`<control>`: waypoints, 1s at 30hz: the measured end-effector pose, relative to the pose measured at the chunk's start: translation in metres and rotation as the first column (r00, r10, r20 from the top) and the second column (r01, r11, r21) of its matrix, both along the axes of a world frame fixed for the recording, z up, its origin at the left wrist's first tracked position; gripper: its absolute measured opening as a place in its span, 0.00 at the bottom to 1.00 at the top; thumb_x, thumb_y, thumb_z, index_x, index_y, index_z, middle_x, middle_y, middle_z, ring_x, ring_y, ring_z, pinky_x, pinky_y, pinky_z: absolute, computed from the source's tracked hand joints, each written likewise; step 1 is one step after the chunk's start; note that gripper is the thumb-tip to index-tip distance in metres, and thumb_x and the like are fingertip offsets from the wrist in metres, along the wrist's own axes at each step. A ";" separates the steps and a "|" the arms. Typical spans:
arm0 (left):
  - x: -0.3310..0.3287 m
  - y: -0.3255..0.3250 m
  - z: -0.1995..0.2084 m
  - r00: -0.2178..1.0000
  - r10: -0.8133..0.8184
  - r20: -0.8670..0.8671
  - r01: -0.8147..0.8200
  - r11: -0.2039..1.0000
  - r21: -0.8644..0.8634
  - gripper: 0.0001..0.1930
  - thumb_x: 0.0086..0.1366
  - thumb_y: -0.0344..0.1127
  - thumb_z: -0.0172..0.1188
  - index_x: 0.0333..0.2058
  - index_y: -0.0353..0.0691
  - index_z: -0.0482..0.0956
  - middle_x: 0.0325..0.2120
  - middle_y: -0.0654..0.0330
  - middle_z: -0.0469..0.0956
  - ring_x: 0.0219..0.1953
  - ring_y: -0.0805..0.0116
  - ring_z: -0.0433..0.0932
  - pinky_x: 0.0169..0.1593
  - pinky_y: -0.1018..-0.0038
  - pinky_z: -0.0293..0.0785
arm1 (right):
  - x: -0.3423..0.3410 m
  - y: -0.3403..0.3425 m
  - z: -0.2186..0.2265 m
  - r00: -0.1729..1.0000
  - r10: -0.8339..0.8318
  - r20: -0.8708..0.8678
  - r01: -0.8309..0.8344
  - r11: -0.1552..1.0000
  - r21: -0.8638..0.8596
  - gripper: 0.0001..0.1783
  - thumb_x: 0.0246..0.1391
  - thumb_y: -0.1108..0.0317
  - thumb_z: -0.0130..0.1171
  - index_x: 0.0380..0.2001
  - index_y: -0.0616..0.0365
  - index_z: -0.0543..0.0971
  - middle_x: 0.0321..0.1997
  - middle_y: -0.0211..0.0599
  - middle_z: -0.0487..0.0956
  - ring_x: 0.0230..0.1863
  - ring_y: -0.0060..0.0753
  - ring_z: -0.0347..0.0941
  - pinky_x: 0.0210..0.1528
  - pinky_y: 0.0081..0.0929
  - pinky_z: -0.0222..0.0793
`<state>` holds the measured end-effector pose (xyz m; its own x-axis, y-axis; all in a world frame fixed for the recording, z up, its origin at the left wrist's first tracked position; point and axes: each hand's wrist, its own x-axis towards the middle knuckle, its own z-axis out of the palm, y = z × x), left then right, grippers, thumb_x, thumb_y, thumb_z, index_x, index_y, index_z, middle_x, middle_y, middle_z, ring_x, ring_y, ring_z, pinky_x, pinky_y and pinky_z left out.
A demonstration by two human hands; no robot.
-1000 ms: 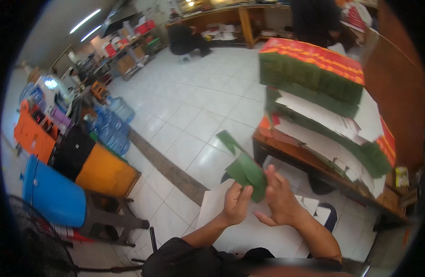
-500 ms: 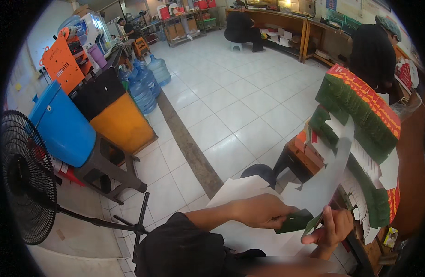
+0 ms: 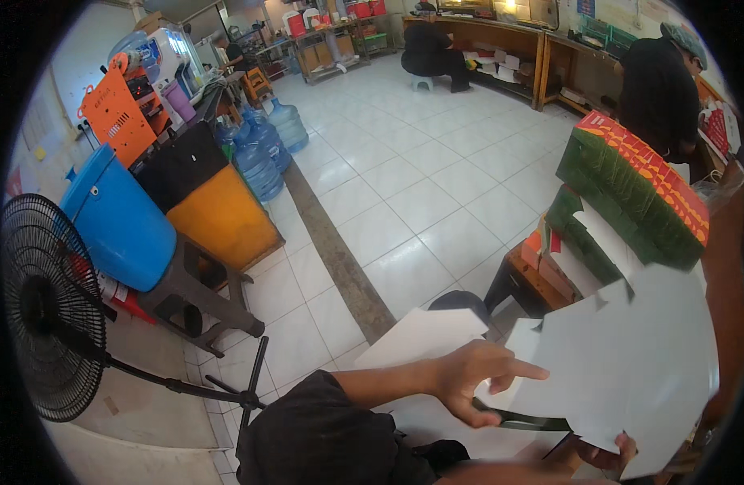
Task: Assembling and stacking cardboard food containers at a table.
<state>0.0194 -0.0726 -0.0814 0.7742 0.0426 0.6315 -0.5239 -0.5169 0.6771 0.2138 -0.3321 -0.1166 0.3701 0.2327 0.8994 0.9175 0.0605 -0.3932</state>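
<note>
Over my lap is a large flat cardboard box blank (image 3: 630, 347), its white side up, with cut flaps and a dark green printed edge. My right hand (image 3: 610, 454) grips its near edge, fingertips curled over the white face and the palm mostly hidden beneath. My left hand (image 3: 475, 380) is at the blank's left end. Its index finger points across the white face, the thumb sits by the green folded edge, and the other fingers curl against the card. Another white sheet of card (image 3: 428, 333) lies under my left forearm.
Green and red printed cartons (image 3: 630, 190) are stacked on a wooden stand (image 3: 527, 279) at my right. At left are a fan (image 3: 45, 307), a blue bin (image 3: 121, 218) on a stool and water jugs (image 3: 259, 162). One person (image 3: 659, 89) works at right; others are farther back.
The blank has swung from nearly edge-on to broad white face up, dropping to the right. My right hand has moved lower and under its edge; my left index finger has stretched out.
</note>
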 end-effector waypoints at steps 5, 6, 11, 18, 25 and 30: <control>0.014 -0.006 -0.022 0.856 0.141 0.497 -0.163 0.987 0.001 0.33 0.44 0.54 0.75 0.47 0.45 0.77 0.27 0.64 0.75 0.25 0.64 0.75 0.29 0.70 0.68 | -0.019 -0.009 0.027 0.998 -0.011 0.061 0.019 0.991 -0.130 0.40 0.46 0.36 0.57 0.51 0.60 0.72 0.46 0.52 0.74 0.45 0.45 0.74 0.43 0.43 0.72; 0.016 -0.007 -0.024 0.850 0.153 0.504 -0.177 0.984 -0.001 0.33 0.44 0.54 0.75 0.47 0.45 0.77 0.27 0.64 0.75 0.25 0.64 0.75 0.29 0.70 0.68 | -0.022 -0.007 0.031 0.998 -0.001 0.069 0.012 0.989 -0.146 0.39 0.46 0.37 0.57 0.51 0.60 0.72 0.46 0.52 0.74 0.45 0.45 0.74 0.42 0.43 0.72; 0.014 -0.007 -0.026 0.929 0.206 0.307 -0.192 0.978 -0.077 0.18 0.48 0.40 0.77 0.34 0.43 0.78 0.25 0.62 0.80 0.24 0.66 0.79 0.26 0.73 0.72 | -0.030 0.004 0.041 0.995 0.040 0.096 -0.019 0.978 -0.210 0.35 0.46 0.43 0.60 0.50 0.58 0.73 0.44 0.50 0.75 0.43 0.44 0.75 0.41 0.41 0.73; 0.008 -0.002 -0.009 0.993 0.044 0.113 -0.017 0.973 -0.232 0.10 0.51 0.30 0.74 0.32 0.42 0.83 0.26 0.62 0.82 0.24 0.72 0.79 0.25 0.78 0.70 | -0.036 0.016 0.042 0.989 0.100 0.105 -0.071 0.965 -0.252 0.29 0.46 0.52 0.63 0.49 0.55 0.75 0.42 0.48 0.76 0.41 0.43 0.77 0.38 0.39 0.75; 0.004 0.018 0.022 0.995 -0.009 0.096 0.026 0.984 -0.178 0.06 0.53 0.30 0.73 0.31 0.41 0.86 0.24 0.62 0.81 0.22 0.73 0.77 0.25 0.79 0.69 | -0.041 0.032 0.039 0.977 0.195 0.085 -0.166 0.947 -0.274 0.25 0.45 0.60 0.67 0.48 0.53 0.77 0.40 0.46 0.77 0.38 0.41 0.78 0.36 0.38 0.76; 0.006 0.019 0.025 0.915 -0.278 -0.292 0.238 0.957 -0.165 0.08 0.60 0.37 0.67 0.29 0.38 0.85 0.19 0.60 0.79 0.19 0.67 0.74 0.23 0.74 0.65 | -0.049 0.041 0.036 0.962 0.264 0.074 -0.231 0.927 -0.296 0.23 0.45 0.66 0.70 0.47 0.51 0.78 0.39 0.44 0.78 0.36 0.40 0.79 0.34 0.36 0.77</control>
<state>0.0256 -0.0531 -0.0563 0.9242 -0.1225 0.3616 -0.3818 -0.2940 0.8762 0.1650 -0.2909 -0.0801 0.1700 0.5541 0.8149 0.9261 0.1928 -0.3243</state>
